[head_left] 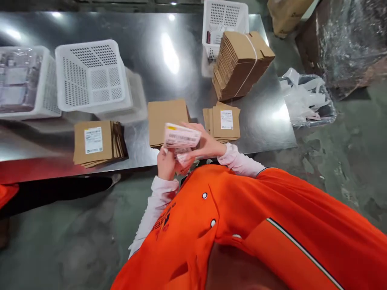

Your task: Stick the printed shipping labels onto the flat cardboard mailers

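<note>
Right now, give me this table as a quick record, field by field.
Right hand: right hand holding printed labels
Left hand: left hand at their lower edge
Surface: metal table
Ahead: plain cardboard stack
Labelled stacks: left stack, right stack
Strapped: cardboard bundle, ahead right
Baskets: three, white; middle basket on the left side
Beyond right edge: bin with white material

The metal table (pixel 187 52) is silver-grey; 3 perforated baskets (pixel 90 76) are white. Cardboard stacks (pixel 169 117) are brown, labels (pixel 93 140) white with black print, the jacket (pixel 229 193) orange.
</note>
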Tool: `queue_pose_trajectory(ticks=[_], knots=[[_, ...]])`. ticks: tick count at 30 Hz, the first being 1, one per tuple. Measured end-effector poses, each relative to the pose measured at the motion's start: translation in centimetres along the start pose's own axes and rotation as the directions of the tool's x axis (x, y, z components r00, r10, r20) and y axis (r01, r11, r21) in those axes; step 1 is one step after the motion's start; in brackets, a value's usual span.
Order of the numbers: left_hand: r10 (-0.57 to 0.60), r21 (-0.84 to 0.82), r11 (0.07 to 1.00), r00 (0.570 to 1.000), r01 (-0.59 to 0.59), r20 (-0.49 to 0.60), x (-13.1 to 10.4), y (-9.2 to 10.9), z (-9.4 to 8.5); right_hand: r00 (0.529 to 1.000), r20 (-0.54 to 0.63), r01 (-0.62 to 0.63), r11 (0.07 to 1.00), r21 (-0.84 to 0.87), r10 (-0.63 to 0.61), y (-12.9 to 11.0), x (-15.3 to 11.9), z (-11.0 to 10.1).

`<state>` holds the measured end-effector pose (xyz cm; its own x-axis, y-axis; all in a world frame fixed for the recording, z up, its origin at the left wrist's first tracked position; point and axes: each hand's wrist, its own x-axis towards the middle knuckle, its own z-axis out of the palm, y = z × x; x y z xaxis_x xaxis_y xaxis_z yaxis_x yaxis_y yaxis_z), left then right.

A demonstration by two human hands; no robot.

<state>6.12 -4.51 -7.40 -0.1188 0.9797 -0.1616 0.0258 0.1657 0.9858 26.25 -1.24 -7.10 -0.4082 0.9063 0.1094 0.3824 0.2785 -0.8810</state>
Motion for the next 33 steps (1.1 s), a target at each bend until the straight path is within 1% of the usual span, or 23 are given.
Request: queue_pose_trajectory(ticks=[2,3,4,6,7,8,10,11,12,15,18,19,20,22,23,24,25,27,29,31,33], knots=[[0.021,0.009,1.000,0.998,-0.021,0.051,-0.4,0.1,0.3,0.993,-0.106,-0.035,0.985,0.170,0.054,-1.3,0.4,2.4],[0.043,-0.007,0.999,0.997,-0.042,0.065,-0.3,0.3,0.1,0.991,-0.103,-0.060,0.967,0.247,0.087,-1.7,0.5,3.0],[0.062,-0.037,0.998,0.996,-0.060,0.064,-0.2,0.6,-0.1,0.993,-0.049,-0.088,0.949,0.303,0.108,-2.0,0.5,3.2],[0.063,-0.116,0.991,0.998,-0.063,-0.003,0.2,1.0,-0.7,0.989,0.088,-0.144,0.930,0.338,0.122,-2.3,0.7,2.9],[0.043,-0.143,0.989,0.998,-0.049,-0.042,0.4,1.0,-0.9,0.985,0.113,-0.163,0.930,0.328,0.132,-2.5,1.0,2.4],[0.020,-0.162,0.986,0.997,-0.031,-0.068,0.6,1.0,-1.0,0.984,0.095,-0.170,0.936,0.307,0.148,-2.8,1.4,1.9],[-0.009,-0.192,0.981,0.995,-0.009,-0.096,0.7,0.8,-0.8,0.988,-0.002,-0.150,0.961,0.231,0.155,-3.5,2.2,0.9],[-0.008,-0.203,0.979,0.994,-0.013,-0.105,0.6,0.6,-0.6,0.990,-0.038,-0.128,0.976,0.177,0.137,-4.0,2.6,0.6],[-0.004,-0.208,0.978,0.994,-0.020,-0.113,0.5,0.4,-0.2,0.993,-0.045,-0.107,0.987,0.116,0.113,-4.3,2.9,0.3],[-0.011,-0.170,0.985,0.986,-0.017,-0.164,0.3,-0.2,0.7,0.997,-0.021,-0.076,0.997,-0.007,0.076,-4.9,3.2,0.4],[-0.060,-0.155,0.988,0.965,0.020,-0.254,0.7,-0.6,1.0,0.996,-0.026,-0.088,0.996,-0.021,0.087,-4.4,3.9,0.8],[-0.082,-0.174,0.984,0.965,0.039,-0.250,0.9,-0.7,0.9,0.996,-0.025,-0.086,0.996,-0.020,0.086,-3.9,4.6,0.9],[-0.112,-0.202,0.977,0.971,0.069,-0.209,1.1,-0.8,0.6,0.996,-0.028,-0.082,0.996,-0.025,0.081,-3.3,5.7,0.9],[-0.185,-0.251,0.953,0.982,0.170,-0.037,1.5,-1.0,-0.2,0.995,-0.062,-0.080,0.994,-0.073,0.076,-1.8,8.7,0.9],[-0.227,-0.267,0.935,0.972,0.234,0.057,1.6,-1.2,-0.7,0.993,-0.093,-0.089,0.990,-0.112,0.079,-0.9,10.5,0.9],[-0.269,-0.277,0.914,0.954,0.295,0.130,1.6,-1.4,-1.2,0.988,-0.128,-0.110,0.982,-0.154,0.090,0.1,12.4,1.0],[-0.310,-0.283,0.893,0.934,0.350,0.176,1.6,-1.8,-1.7,0.980,-0.165,-0.141,0.970,-0.196,0.109,1.1,14.3,1.0],[-0.384,-0.289,0.855,0.900,0.431,0.206,1.3,-2.6,-2.5,0.962,-0.221,-0.218,0.938,-0.270,0.160,3.1,17.4,1.2],[-0.430,-0.293,0.830,0.879,0.475,0.208,0.7,-3.6,-2.9,0.948,-0.242,-0.284,0.896,-0.340,0.209,4.7,19.4,1.4],[-0.455,-0.287,0.819,0.868,0.496,0.200,-0.4,-4.5,-3.3,0.942,-0.234,-0.318,0.860,-0.399,0.240,5.8,20.3,1.4],[-0.474,-0.251,0.822,0.858,0.511,0.196,-1.9,-5.3,-4.0,0.942,-0.226,-0.327,0.835,-0.443,0.249,6.1,20.3,1.4]])
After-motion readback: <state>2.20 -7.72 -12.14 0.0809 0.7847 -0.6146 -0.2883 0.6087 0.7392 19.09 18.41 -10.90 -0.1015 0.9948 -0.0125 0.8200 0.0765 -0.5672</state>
